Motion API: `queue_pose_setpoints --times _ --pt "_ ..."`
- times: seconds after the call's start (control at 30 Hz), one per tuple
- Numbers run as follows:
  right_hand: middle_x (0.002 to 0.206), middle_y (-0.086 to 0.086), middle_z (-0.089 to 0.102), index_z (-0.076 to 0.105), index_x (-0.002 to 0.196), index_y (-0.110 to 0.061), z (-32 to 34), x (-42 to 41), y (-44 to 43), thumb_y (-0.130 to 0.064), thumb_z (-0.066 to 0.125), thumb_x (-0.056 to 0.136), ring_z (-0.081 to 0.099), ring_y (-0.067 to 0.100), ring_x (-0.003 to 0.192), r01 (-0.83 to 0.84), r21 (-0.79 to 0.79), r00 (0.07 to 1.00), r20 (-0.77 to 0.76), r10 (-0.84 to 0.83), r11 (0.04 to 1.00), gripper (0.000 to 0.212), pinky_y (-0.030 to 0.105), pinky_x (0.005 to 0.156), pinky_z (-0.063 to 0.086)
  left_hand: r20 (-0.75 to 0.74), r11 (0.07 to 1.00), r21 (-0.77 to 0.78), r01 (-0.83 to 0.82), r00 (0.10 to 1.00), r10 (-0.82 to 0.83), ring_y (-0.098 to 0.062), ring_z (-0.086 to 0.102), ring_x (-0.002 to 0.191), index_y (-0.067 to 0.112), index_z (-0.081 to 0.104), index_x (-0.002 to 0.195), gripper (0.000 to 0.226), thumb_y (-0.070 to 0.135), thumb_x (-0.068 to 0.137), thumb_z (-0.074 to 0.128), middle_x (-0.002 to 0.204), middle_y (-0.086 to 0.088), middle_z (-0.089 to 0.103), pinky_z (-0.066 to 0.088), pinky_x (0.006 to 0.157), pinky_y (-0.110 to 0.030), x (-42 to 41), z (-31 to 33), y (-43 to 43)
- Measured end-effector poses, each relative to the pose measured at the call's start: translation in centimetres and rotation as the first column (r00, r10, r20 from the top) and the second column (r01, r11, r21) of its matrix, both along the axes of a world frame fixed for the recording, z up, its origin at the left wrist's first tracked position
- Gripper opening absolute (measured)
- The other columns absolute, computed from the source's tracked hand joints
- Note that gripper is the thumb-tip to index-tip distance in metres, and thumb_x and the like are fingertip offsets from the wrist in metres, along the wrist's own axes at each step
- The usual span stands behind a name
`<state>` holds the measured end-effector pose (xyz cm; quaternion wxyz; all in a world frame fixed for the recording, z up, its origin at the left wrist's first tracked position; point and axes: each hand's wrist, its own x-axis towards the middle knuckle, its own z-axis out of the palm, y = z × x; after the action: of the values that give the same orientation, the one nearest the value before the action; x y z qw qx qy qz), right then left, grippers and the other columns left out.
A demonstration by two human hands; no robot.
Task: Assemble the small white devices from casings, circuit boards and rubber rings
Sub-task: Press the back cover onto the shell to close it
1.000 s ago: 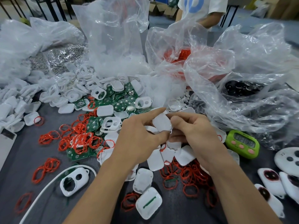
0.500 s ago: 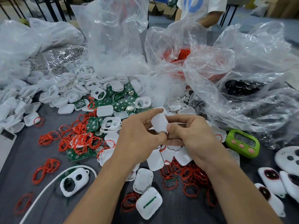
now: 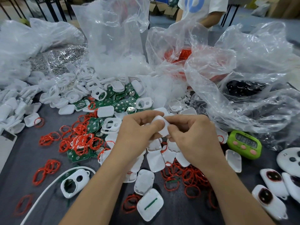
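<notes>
Head view: both hands meet above the middle of the tabletop [image 3: 24, 159]. The left hand [image 3: 136, 133] and the right hand [image 3: 193, 137] each pinch the same small white casing [image 3: 159, 126] between thumb and curled fingers, holding it clear of the parts below. Whether a circuit board or ring already sits inside it is hidden by the fingers.

Beneath and around the hands lie loose white shells, a spread of red rubber rings [image 3: 81, 140] to the left and another heap of rings [image 3: 190, 177] lower right. Green circuit boards [image 3: 120, 103] are piled further back among open casings. A casing with two holes [image 3: 74, 182] lies lower left, and a green timer [image 3: 244, 144] sits to the right, just beside crumpled clear plastic bags [image 3: 243, 78].

The likely step is pressing the casing halves together or seating a part. The risks, as I judge them: uneven thumb pressure could snap one edge shut while the other gapes; a ring could get pinched out of its groove; and a slip would drop the piece into the look-alike shells below, where it would be hard to pick out again.
</notes>
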<state>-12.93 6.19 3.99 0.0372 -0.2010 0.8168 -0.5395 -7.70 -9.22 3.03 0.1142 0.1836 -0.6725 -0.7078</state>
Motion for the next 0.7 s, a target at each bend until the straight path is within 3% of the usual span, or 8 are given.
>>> queue_pose_setpoints --times 0.07,0.23,0.5,0.6,0.7 --pt "0.082 -0.023 0.077 0.083 0.104 -0.027 0.11 0.3 -0.17 -0.014 0.076 0.089 0.073 -0.004 0.07 0.025 -0.012 0.999 -0.047 -0.026 1.0 0.021 0.016 0.069 0.059 0.0 0.997 0.079 0.006 1.0 -0.006 -0.031 0.072 0.085 0.018 0.083 0.097 0.017 0.005 0.088 0.077 0.098 -0.016 0.078 0.064 0.084 -0.045 -0.03 0.05 -0.07" --pt "0.078 -0.024 0.075 0.083 0.102 -0.027 0.08 0.65 -0.57 -0.013 0.078 0.088 0.072 -0.003 0.069 0.056 -0.051 0.995 -0.079 -0.06 0.997 0.02 0.015 0.067 0.058 -0.033 0.977 0.211 0.015 0.999 -0.008 -0.026 0.073 0.082 0.014 0.084 0.09 0.019 -0.002 0.085 0.076 0.094 -0.014 0.079 0.063 0.074 -0.029 0.09 0.39 -0.2" --pt "0.073 -0.028 0.073 0.082 0.096 -0.033 -0.19 0.71 -0.83 -0.012 0.076 0.088 0.071 -0.002 0.065 0.072 -0.049 0.988 -0.135 -0.078 0.996 0.023 0.013 0.062 0.056 -0.016 0.991 0.129 -0.026 0.999 0.028 -0.014 0.063 0.057 0.022 0.084 0.086 0.021 0.003 0.086 0.077 0.083 -0.003 0.079 0.059 0.061 -0.024 0.19 0.39 -0.01" --pt "0.073 -0.018 0.076 0.079 0.09 -0.042 0.0 0.46 -0.73 -0.01 0.072 0.092 0.074 0.007 0.063 0.049 -0.079 0.999 -0.014 -0.05 0.996 0.033 0.022 0.064 0.061 -0.03 0.997 0.077 -0.022 0.999 0.025 -0.014 0.065 0.056 0.021 0.082 0.097 0.017 0.008 0.087 0.079 0.088 -0.004 0.08 0.059 0.057 -0.025 0.17 0.43 -0.1" --pt "0.077 -0.001 0.079 0.08 0.091 -0.027 0.63 -0.14 -0.47 -0.003 0.068 0.094 0.077 0.018 0.065 0.057 -0.23 0.96 0.28 0.01 0.972 0.027 0.028 0.064 0.064 -0.053 0.993 0.105 0.05 0.998 -0.044 -0.012 0.073 0.075 0.022 0.08 0.106 0.024 0.018 0.082 0.082 0.099 -0.004 0.081 0.057 0.065 -0.019 0.29 0.68 -0.74"
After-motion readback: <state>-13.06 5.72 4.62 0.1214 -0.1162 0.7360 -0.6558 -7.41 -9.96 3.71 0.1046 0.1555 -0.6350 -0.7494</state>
